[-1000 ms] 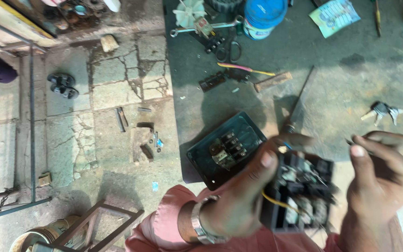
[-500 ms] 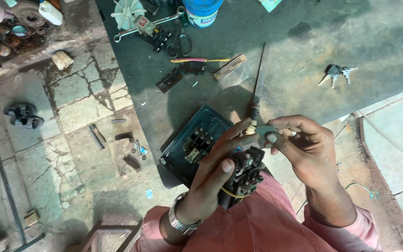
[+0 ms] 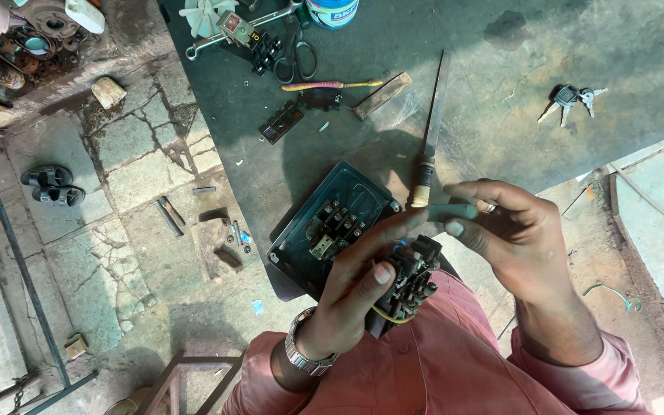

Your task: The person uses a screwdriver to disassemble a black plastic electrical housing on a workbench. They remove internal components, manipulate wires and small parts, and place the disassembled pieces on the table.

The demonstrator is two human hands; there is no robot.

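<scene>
Both hands up close over the lap, working on the same bit of kit; left hand [image 3: 355, 296] w/ a metal watch [image 3: 305, 353] on the wrist is wrapped round a black electrical block [image 3: 411, 283], thumb pressed on its front face, yellow wire poking out underneath; right hand [image 3: 512, 242] is pinched shut on a small grey-green tool handle [image 3: 451, 211], held flat just above the block's top edge, ring on one finger; can't tell if the tip is actually touching the block, fingers hide it. Going left to right for the rest: black sandals [image 3: 51, 184] on the cracked stone floor at far left; a couple of loose bolts [image 3: 167, 215] lying near a broken patch of paving; then the dark mat [image 3: 501, 92] starts; black open switch box [image 3: 332, 227] w/ contacts showing sits on the mat's near edge, right behind the left hand's fingers; above that a small dark part [image 3: 282, 123], a white fan blade [image 3: 209, 15], a spanner, scissors [image 3: 297, 58] and a pink/yellow pen-shaped tool [image 3: 332, 84]; blue-and-white tin [image 3: 332, 9] at the top edge; long flat file [image 3: 432, 127] w/ wooden handle points down toward the right hand, handle end just beside the fingers; bunch of keys [image 3: 574, 98] well apart on the right side of the mat; bent bit of wire [image 3: 612, 296] on the ground past the right wrist; pink shirt sleeves on both arms.
</scene>
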